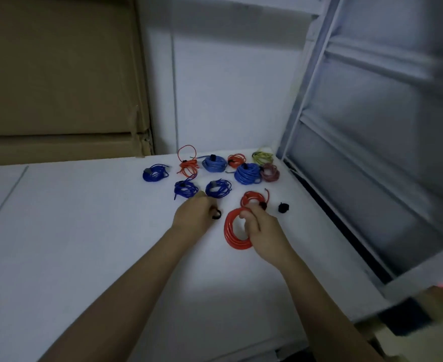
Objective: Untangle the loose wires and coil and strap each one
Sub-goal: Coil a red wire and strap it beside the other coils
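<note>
Your right hand (pixel 260 226) grips the red coil (pixel 232 231) flat on the desk (pixel 84 231), while your left hand (pixel 195 214), just left of it, pinches the black strap (pixel 216 213).

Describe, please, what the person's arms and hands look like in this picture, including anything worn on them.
Both forearms are bare, entering from the bottom edge of the picture with no sleeve in view. The left hand and the right hand wear no gloves. No watch, bracelet or ring can be seen, though the picture is somewhat soft, so a thin ring could be missed. Nothing is marked or taped on either arm.
</note>
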A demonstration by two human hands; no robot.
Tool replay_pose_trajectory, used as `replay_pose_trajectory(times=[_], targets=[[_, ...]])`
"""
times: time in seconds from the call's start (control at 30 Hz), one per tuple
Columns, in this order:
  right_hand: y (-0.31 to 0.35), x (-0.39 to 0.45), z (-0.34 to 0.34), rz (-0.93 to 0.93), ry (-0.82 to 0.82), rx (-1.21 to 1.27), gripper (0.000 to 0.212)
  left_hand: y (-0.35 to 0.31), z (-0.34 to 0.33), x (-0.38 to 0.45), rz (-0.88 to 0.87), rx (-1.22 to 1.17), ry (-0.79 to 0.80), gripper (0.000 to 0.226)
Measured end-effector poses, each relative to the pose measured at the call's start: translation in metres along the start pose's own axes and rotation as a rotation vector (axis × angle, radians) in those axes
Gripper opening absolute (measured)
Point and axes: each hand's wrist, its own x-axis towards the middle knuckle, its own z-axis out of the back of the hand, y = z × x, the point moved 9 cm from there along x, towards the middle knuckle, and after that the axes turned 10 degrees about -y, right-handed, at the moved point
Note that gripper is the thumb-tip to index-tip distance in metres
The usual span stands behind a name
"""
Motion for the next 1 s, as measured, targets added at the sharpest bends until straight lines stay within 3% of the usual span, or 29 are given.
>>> replay_pose_trajectory(times=[0.1, 0.37, 0.63, 0.83, 1.0], targets=[[0.001, 0.007, -0.009, 0.029, 0.107, 0.085, 0.029, -0.002, 0.004, -0.009, 0.049, 0.034, -0.042, 0.019], [0.009, 0.007, -0.031, 0.126, 0.305, 0.247, 0.023, -0.012, 0.014, -0.061, 0.143, -0.088, -0.209, 0.009], [0.024, -0.006, -0.036, 0.119, 0.392, 0.384, 0.024, -0.007, 0.046, -0.084, 0.258, -0.517, -0.411, 0.007], [0.037, -0.011, -0.034, 0.168, 0.369, 0.398, 0.024, -0.002, 0.050, -0.085, 0.335, -0.700, -0.419, 0.008], [0.040, -0.007, -0.026, 0.232, 0.308, 0.296, 0.020, 0.002, 0.045, -0.078, 0.393, -0.941, -0.318, 0.013]])
